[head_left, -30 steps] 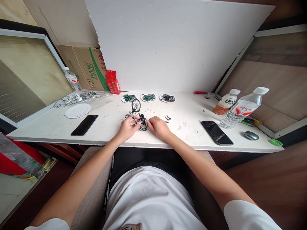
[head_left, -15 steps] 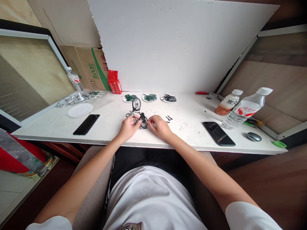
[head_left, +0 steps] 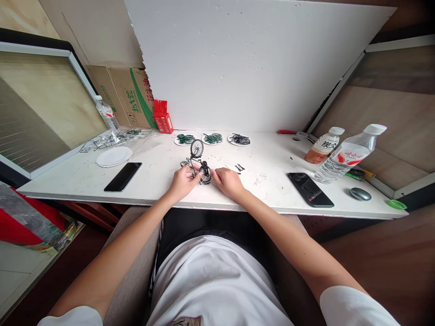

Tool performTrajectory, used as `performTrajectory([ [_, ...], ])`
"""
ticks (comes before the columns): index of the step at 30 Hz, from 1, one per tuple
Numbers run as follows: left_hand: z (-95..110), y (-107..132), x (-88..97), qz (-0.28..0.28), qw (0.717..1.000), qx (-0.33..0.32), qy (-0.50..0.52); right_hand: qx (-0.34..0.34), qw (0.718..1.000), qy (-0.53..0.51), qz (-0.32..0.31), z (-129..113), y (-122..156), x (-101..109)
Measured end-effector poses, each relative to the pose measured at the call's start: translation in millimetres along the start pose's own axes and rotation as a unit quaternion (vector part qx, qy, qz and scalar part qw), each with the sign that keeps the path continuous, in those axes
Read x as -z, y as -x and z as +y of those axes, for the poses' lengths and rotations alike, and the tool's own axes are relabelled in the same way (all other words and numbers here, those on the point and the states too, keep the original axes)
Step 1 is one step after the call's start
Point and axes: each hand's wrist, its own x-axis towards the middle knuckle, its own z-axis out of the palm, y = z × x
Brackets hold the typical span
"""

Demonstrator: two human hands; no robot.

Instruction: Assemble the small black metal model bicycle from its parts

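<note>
A black model bicycle (head_left: 196, 158) is held over the white table, one spoked wheel pointing away from me and the other near my fingers. My left hand (head_left: 184, 182) grips its frame between thumb and fingers. Close against the near wheel, my right hand (head_left: 228, 181) has its fingers pinched together; whether a small part sits between them is too small to tell. A few small black parts (head_left: 239, 167) lie on the table beyond my right hand.
Three small plates stand at the back, two with green parts (head_left: 212, 138) and one with black parts (head_left: 239, 139). Phones lie left (head_left: 123, 177) and right (head_left: 310, 189). Two bottles (head_left: 350, 156) and a mouse (head_left: 360, 194) are at right; stacked white discs (head_left: 114, 156) at left.
The model bicycle has shifted slightly to the right and turned a little in my left hand. My right hand's fingers have curled in closer beside the near wheel.
</note>
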Motion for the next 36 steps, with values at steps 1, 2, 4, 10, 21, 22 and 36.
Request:
performTrajectory([
  [1,-0.3,-0.3,-0.2,0.003,1.0,0.0,-0.001,0.0,1.0,-0.012,0.001,0.0,0.2,0.4],
  [2,-0.8,-0.7,-0.3,0.007,1.0,0.0,-0.002,-0.001,1.0,-0.027,0.003,0.2,0.4,0.4],
  [4,-2.5,-1.5,-0.5,0.013,1.0,0.001,0.001,0.002,0.999,-0.054,0.006,1.7,0.8,-0.6],
  [10,-4.4,-1.8,-0.8,0.014,1.0,-0.003,0.01,0.035,0.998,-0.048,0.005,4.8,0.5,-2.4],
  [21,1.4,2.0,-1.9,-0.008,1.0,-0.016,0.0,0.01,0.999,-0.018,-0.029,-4.3,0.7,5.6],
  [22,0.6,1.9,-1.9,-0.004,1.0,-0.019,-0.002,0.008,0.999,-0.029,-0.024,-4.1,1.0,5.4],
  [36,-7.2,1.9,-1.6,0.009,0.999,-0.04,-0.023,0.012,0.999,-0.04,-0.01,-1.9,2.2,3.5],
])
